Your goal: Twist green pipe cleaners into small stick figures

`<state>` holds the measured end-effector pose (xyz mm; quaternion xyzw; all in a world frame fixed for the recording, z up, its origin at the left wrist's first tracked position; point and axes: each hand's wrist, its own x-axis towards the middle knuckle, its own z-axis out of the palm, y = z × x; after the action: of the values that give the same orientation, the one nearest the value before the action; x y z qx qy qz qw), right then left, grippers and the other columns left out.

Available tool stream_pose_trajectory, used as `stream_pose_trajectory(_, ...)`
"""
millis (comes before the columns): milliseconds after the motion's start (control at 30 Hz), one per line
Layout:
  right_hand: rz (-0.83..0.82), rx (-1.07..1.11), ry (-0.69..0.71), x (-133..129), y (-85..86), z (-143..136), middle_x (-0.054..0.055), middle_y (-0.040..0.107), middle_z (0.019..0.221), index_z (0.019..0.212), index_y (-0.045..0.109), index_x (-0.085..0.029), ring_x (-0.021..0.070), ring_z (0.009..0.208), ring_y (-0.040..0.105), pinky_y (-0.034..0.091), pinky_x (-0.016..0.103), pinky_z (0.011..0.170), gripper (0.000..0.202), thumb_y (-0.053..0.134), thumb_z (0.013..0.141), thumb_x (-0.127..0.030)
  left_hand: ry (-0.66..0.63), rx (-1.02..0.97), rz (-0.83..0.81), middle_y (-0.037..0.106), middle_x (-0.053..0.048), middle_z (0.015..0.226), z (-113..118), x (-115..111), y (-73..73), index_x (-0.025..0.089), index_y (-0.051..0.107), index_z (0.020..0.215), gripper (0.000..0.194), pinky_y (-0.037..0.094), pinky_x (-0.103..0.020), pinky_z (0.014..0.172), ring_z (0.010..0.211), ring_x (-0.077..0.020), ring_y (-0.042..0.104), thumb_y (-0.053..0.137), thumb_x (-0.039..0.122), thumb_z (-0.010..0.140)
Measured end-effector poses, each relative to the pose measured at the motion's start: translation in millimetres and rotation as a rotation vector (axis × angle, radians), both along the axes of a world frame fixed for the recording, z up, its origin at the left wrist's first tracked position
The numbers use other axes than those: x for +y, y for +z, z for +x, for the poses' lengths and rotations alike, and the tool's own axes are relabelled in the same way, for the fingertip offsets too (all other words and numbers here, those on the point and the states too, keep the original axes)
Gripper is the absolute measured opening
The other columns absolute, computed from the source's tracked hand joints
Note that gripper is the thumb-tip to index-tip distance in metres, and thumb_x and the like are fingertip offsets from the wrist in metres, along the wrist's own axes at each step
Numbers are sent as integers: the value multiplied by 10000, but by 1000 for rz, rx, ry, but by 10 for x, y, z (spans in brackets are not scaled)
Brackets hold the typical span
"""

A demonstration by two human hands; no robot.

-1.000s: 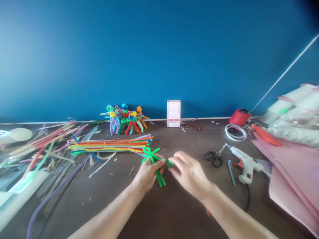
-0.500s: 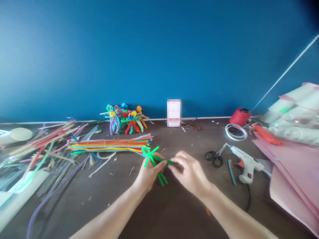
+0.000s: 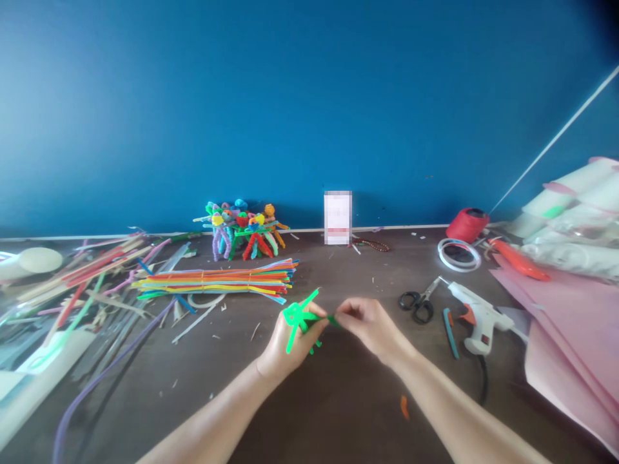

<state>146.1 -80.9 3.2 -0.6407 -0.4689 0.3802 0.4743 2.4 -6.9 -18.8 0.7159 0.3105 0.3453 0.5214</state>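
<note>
A bright green pipe cleaner figure (image 3: 296, 316), with a loop at one end and several strands sticking out, is pinched in my left hand (image 3: 285, 340). My right hand (image 3: 370, 322) closes thumb and finger on a green strand that runs out from the figure toward the right. Both hands are held above the dark table, a short gap between them. Fingers cover part of the figure's middle. Just beyond my left hand lies a bundle of multicoloured pipe cleaners (image 3: 217, 281).
Finished pipe cleaner figures (image 3: 242, 229) stand against the blue wall. On the right are scissors (image 3: 420, 301), a glue gun (image 3: 481, 316), red thread spool (image 3: 467, 224), white ring (image 3: 458, 255) and pink sheets (image 3: 570, 341). Loose strips (image 3: 97, 277) clutter the left.
The green figure has turned in my left hand, its loop now lower and facing me more. My right hand has shifted slightly right and its fingers have closed more tightly on the strand.
</note>
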Motion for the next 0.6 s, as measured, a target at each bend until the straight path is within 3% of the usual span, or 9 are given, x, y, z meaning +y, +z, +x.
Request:
stream_pose_trajectory(100,-103,267,48,6,-4,26,-61,428,492,588,541,-146,57,443,358,275,185,434,145,578,671,-259,-73,-43,47,597,-31,686,-24,6,-12,197,634,722,70,405,-247,572,580,-141,529,630,234,663)
stream_pose_trajectory(267,-188,525,170,-11,-46,72,-65,423,487,581,514,-147,48,412,355,269,174,396,173,603,639,-283,-202,-35,282,623,-53,730,-61,-22,64,214,637,739,76,425,-272,668,665,-156,569,570,184,719)
stream_pose_trajectory(367,-260,632,240,-15,-55,60,-63,418,473,598,486,-161,59,386,342,275,184,368,170,580,638,-298,-194,-50,253,627,-51,730,-47,-60,101,211,629,701,53,427,-275,666,665,-156,569,584,183,703)
stream_pose_trajectory(467,-116,422,98,-23,-30,12,-60,413,498,649,477,-175,75,407,365,317,204,391,161,551,686,-313,-4,-44,27,574,-12,622,3,-64,86,193,598,678,27,400,-249,557,553,-128,510,614,214,670)
stream_pose_trajectory(533,127,77,-59,-40,-5,-24,-32,468,588,735,505,-181,97,499,437,385,229,481,103,549,716,-272,93,-43,-124,500,22,544,37,-37,54,179,574,676,79,355,-226,497,497,-105,448,624,237,658)
stream_pose_trajectory(600,347,-284,-108,-65,14,-51,8,516,712,805,537,-195,130,641,493,427,268,612,67,536,739,-208,111,-69,-216,456,34,528,56,-4,24,163,558,680,118,328,-217,488,495,-96,420,627,257,657)
